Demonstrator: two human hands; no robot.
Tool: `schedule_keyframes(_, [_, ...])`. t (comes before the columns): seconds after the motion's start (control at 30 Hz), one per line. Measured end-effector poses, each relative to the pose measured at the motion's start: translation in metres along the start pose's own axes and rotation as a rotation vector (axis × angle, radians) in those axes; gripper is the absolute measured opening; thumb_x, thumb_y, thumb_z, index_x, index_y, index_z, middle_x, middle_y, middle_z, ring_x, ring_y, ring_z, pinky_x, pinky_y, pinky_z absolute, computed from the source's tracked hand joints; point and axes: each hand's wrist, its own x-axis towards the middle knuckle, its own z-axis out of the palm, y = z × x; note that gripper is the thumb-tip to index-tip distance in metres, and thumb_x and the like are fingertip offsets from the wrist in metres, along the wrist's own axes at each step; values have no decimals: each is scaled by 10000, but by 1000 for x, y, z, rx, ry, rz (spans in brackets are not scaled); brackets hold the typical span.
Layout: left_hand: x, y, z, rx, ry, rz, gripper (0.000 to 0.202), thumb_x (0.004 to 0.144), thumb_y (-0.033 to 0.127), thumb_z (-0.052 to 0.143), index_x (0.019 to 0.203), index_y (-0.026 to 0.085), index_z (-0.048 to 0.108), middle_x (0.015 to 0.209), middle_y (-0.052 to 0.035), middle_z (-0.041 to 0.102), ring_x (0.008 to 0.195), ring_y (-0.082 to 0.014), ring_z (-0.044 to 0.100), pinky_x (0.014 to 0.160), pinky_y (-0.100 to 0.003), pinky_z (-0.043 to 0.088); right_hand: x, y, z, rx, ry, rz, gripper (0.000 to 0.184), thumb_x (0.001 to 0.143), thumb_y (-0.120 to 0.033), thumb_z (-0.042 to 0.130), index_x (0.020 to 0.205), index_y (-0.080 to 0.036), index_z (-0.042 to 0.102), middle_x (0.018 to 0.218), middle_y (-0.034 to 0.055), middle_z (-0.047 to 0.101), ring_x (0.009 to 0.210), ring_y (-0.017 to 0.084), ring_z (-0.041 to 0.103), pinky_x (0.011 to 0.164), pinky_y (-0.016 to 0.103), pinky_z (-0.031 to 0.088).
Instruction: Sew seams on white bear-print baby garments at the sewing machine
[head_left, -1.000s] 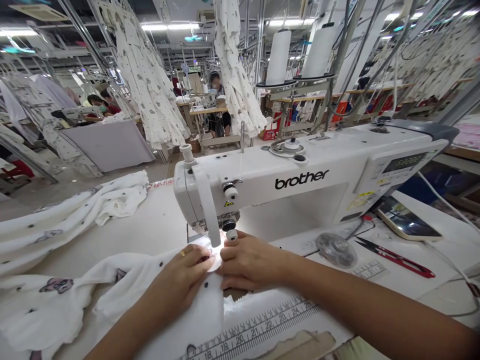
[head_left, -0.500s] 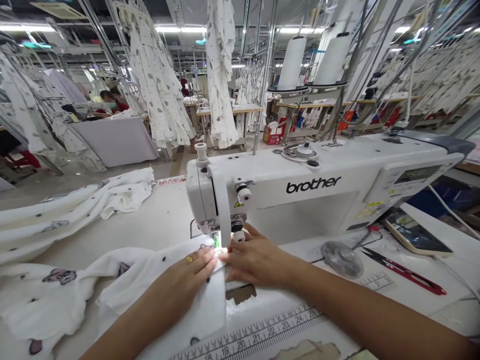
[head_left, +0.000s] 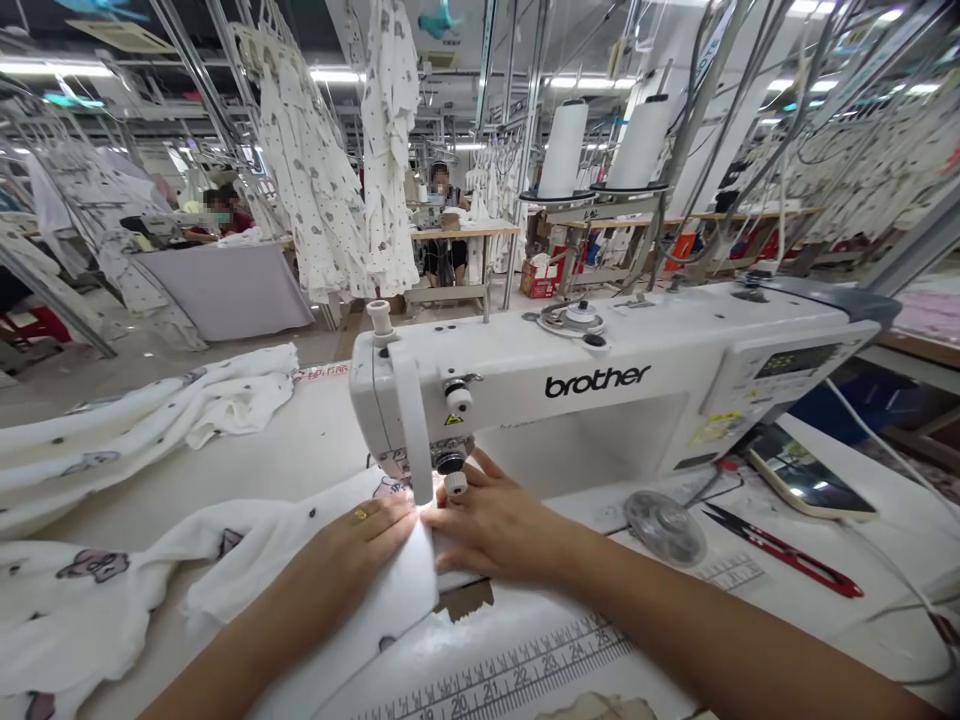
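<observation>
A white printed fabric (head_left: 397,600) lies under the needle area of the white sewing machine (head_left: 510,365). My left hand (head_left: 367,535) rests flat on it, fingers stretched out, a yellow ring on one finger. Its fingertips are close to the lit presser area, which the white guard strip (head_left: 412,430) partly hides. On the other side, my right hand (head_left: 491,520) lies with fingers apart beside the fabric edge, thumb and forefinger near the needle. Some of its fingertips are behind the machine head's knobs. Neither hand visibly pinches the cloth.
More printed fabric (head_left: 232,400) is bunched on the table at left. To the right lie a clear round dish (head_left: 666,527), red thread snips (head_left: 787,550) and a phone (head_left: 810,470). A printed ruler (head_left: 517,680) runs along the front. Co-workers sit behind hanging garments (head_left: 307,180).
The view has shifted, so the machine appears further left. The fabric's near edge has drawn closer to the needle, with both hands staying beside it. A co-worker at the back has come into view.
</observation>
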Motion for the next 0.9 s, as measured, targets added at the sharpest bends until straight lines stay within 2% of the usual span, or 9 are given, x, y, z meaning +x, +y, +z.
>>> schedule_keyframes(0.1, [4, -6, 1, -39, -24, -71, 544, 846, -6, 385, 1305, 199, 592, 1316, -87, 632, 1229, -221, 591, 1027, -387, 516, 1, 2, 1, 31, -19, 52, 458, 969, -589, 476, 1260, -246, 564, 1149, 52, 580, 1195, 229, 421, 1189, 485, 103])
schedule_keyframes(0.23, [6, -10, 3, -67, -53, -137, 571, 851, 2, 390, 1347, 228, 558, 1357, -58, 605, 1258, -209, 565, 1055, -387, 491, 1, 5, 1, 47, -7, 48, 401, 984, -539, 486, 1228, -239, 591, 1138, 51, 579, 1164, 218, 450, 1182, 480, 145])
schedule_keyframes(0.43, [7, -6, -2, -46, -113, -160, 588, 843, -14, 357, 1347, 212, 559, 1346, -52, 614, 1264, -202, 554, 1073, -377, 470, 1, 10, 2, 76, 50, -2, 350, 993, -493, 498, 1189, -229, 620, 1091, 38, 602, 1104, 197, 491, 1197, 470, 104])
schedule_keyframes(0.6, [7, -2, -3, -79, -101, -185, 552, 861, 2, 396, 1344, 217, 556, 1362, -55, 598, 1273, -206, 539, 1087, -390, 453, 1, 13, 4, 79, 108, -20, 314, 996, -461, 512, 1133, -216, 654, 1066, 38, 622, 1061, 189, 511, 1189, 469, 121])
schedule_keyframes(0.67, [9, 1, -3, -78, -112, -196, 483, 910, 54, 413, 1337, 225, 557, 1351, -57, 605, 1274, -217, 535, 1102, -430, 430, 2, 14, 3, 79, 139, -26, 299, 997, -450, 514, 1105, -217, 667, 1053, 40, 627, 1053, 189, 515, 1182, 460, 142])
schedule_keyframes(0.77, [10, -2, -12, -60, -126, -236, 368, 993, 227, 413, 1332, 234, 556, 1342, -60, 610, 1289, -237, 520, 1145, -508, 346, 2, 15, 2, 74, 161, -31, 266, 995, -422, 523, 1081, -225, 680, 1025, 42, 630, 1054, 197, 516, 1169, 462, 173])
schedule_keyframes(0.83, [2, -17, -26, -61, -101, -341, 384, 1014, 347, 387, 1351, 249, 542, 1379, -63, 584, 1321, -245, 491, 1152, -520, 319, 1, 16, 2, 73, 161, -23, 246, 999, -396, 522, 1065, -226, 687, 968, 38, 632, 1045, 199, 519, 1164, 469, 178])
schedule_keyframes(0.9, [-18, -42, -46, -59, -83, -514, 449, 1007, 445, 361, 1390, 261, 509, 1437, -64, 531, 1373, -258, 430, 1134, -507, 341, 1, 15, 2, 78, 175, -23, 242, 1006, -373, 511, 1047, -220, 693, 911, 30, 638, 1024, 197, 529, 1160, 465, 187])
